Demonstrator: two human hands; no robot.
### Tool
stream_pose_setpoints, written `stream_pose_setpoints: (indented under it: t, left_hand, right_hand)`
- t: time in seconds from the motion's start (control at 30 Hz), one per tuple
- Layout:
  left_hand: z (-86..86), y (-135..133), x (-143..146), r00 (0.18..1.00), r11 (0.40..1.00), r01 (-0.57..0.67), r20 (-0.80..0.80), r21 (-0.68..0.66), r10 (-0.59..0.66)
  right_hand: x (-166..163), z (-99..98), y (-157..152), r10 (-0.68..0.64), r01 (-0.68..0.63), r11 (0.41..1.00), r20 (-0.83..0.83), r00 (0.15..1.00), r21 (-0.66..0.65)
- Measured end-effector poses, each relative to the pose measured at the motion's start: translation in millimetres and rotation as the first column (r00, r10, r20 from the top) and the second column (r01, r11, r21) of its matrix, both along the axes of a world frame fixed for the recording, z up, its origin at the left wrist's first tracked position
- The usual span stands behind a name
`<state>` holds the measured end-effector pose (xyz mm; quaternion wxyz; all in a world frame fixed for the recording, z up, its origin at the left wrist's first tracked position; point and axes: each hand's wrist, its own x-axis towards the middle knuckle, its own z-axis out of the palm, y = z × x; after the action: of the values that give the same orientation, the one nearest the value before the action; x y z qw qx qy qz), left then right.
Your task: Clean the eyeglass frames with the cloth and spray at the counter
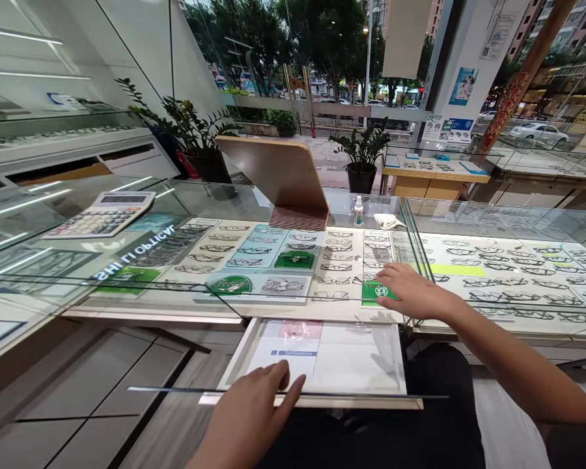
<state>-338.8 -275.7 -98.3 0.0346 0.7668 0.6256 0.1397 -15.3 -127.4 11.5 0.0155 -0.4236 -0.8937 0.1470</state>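
A shallow white drawer [361,365] stands pulled out below the glass display counter. Inside it lie a white printed sheet [268,342] with a blue band and a pink paper [300,330] under shiny plastic. My left hand [251,410] is over the drawer's front left edge, thumb and forefinger apart and nothing visible between them; its other fingers are partly hidden. Palm down on the counter's glass top, my right hand [413,292] has its fingers stretched out, above a green card [371,294]. Rows of eyeglasses [334,267] show beneath the glass.
A tilted wooden-backed mirror or board [278,169] stands on the counter, with a spray bottle [358,212] and a crumpled cloth [388,221] to its right. A calculator [105,212] lies at left. Potted plants [361,156] stand beyond. My lap is under the drawer.
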Motion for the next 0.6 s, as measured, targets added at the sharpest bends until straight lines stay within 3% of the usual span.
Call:
stream_pose_setpoints:
  t: [0.1, 0.2, 0.27, 0.37, 0.43, 0.6]
  left_hand:
    - [20.8, 34.1, -3.8, 0.989, 0.963, 0.071, -0.108, -0.258, -0.102]
    - [33.4, 72.2, 19.9, 0.938, 0.843, 0.319, 0.014, -0.433, -0.347]
    - [29.1, 95.8, 48.2, 0.894, 0.768, 0.438, 0.137, -0.467, -0.427]
    - [3.6, 130.7, 93.3, 0.88, 0.816, 0.475, 0.151, -0.329, -0.451]
    - [-19.0, 156.4, 117.4, 0.894, 0.874, 0.447, 0.091, -0.189, -0.438]
    - [-60.9, 226.6, 149.3, 0.926, 0.921, 0.377, 0.029, -0.102, -0.376]
  right_hand:
    - [25.1, 8.4, 12.8, -0.039, 0.034, 0.998, -0.105, 0.994, -0.047]
    - [72.0, 4.9, 33.9, -0.303, 0.297, 0.953, -0.12, 0.945, -0.067]
    - [107.0, -9.6, 44.6, -0.502, 0.504, 0.863, -0.078, 0.861, 0.015]
    - [147.3, -42.5, 49.8, -0.645, 0.648, 0.744, -0.078, 0.76, 0.165]
    - [160.7, -62.8, 49.1, -0.648, 0.653, 0.727, -0.101, 0.755, 0.213]
    - [160.9, -84.0, 47.0, -0.657, 0.659, 0.709, -0.104, 0.747, 0.253]
